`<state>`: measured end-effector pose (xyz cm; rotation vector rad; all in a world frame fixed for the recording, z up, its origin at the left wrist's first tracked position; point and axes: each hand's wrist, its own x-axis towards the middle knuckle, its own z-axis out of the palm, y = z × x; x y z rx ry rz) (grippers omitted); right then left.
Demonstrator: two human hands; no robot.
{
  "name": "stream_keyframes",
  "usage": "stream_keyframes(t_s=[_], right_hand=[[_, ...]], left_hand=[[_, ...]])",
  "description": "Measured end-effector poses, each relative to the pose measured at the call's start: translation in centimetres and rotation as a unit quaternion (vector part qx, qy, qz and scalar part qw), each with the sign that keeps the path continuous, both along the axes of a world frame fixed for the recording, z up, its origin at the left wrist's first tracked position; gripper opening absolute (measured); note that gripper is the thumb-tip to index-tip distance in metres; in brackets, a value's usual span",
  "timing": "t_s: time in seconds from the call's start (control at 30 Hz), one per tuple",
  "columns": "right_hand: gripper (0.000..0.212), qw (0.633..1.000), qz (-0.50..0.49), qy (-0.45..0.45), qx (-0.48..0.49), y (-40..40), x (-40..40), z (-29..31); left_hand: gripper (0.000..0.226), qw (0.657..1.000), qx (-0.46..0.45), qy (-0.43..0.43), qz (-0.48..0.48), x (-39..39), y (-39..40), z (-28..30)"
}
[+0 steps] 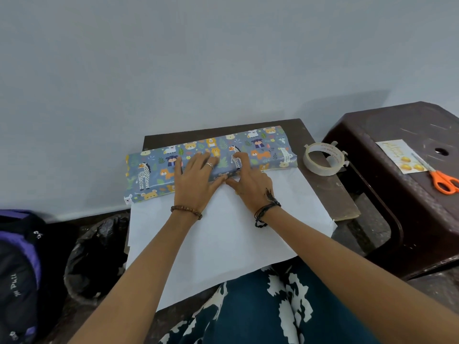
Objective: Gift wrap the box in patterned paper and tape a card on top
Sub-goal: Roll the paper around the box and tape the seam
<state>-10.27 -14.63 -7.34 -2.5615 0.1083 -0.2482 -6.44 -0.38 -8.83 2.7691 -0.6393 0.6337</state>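
Plain room, bare wall (pixel 173 58), plastic stool (pixel 409 194), backpack (pixel 19 269)

The black and purple fabric backpack (pixel 18 276) at the lower left carries pale handwritten-style lettering that seems to read "Phil", turned sideways. The inner cardboard core of the clear adhesive tape roll (pixel 323 158) bears reddish printed words, too small to read. The white card with golden decorations (pixel 400 156) shows gold script, also illegible.
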Motion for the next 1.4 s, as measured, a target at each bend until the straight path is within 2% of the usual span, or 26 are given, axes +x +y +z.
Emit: stream_keyframes(t_s=[0.2,0.4,0.67,0.77,0.9,1.07,1.17,1.3,1.33,1.4], right_hand=[[0.058,0.994,-0.001,0.018,0.107,-0.6,0.3,0.0],[0.067,0.992,0.007,0.032,0.124,-0.5,0.0,0.1],[0.095,0.978,0.036,0.087,0.184,-0.9,-2.2,0.7],[0.1,0.971,0.093,0.117,0.185,-1.4,-4.0,1.4],[0.094,0.949,0.222,0.212,0.067,-2.3,-6.9,3.0],[0.106,0.878,0.318,0.317,-0.165,-3.1,-9.4,4.9],[0.108,0.857,0.328,0.306,-0.253,-3.1,-9.9,5.4],[0.109,0.856,0.324,0.304,-0.266,-3.2,-10.9,5.6],[0.103,0.856,0.32,0.298,-0.274,-3.2,-11.2,5.7],[0.067,0.874,0.309,0.246,-0.283,-3.2,-11.4,6.0]], left_hand=[[0.046,1.0,-0.007,0.015,-0.002,0.1,0.1,0.3],[0.041,0.998,-0.02,0.06,-0.012,-0.1,0.3,1.1],[0.036,0.981,-0.03,0.192,-0.008,-0.4,-0.1,3.9],[0.041,0.971,0.041,0.237,0.002,-0.8,-0.3,5.2],[0.062,0.963,0.137,0.233,-0.005,-3.4,-1.0,6.1],[0.059,0.929,0.243,0.272,-0.069,-6.7,-1.8,6.7],[0.052,0.918,0.241,0.305,-0.076,-7.6,-2.3,7.7],[0.047,0.918,0.192,0.338,-0.077,-7.6,-2.4,9.8],[0.047,0.916,0.179,0.353,-0.071,-7.6,-2.3,10.2],[0.045,0.905,0.159,0.389,-0.071,-7.8,-2.3,11.1]])
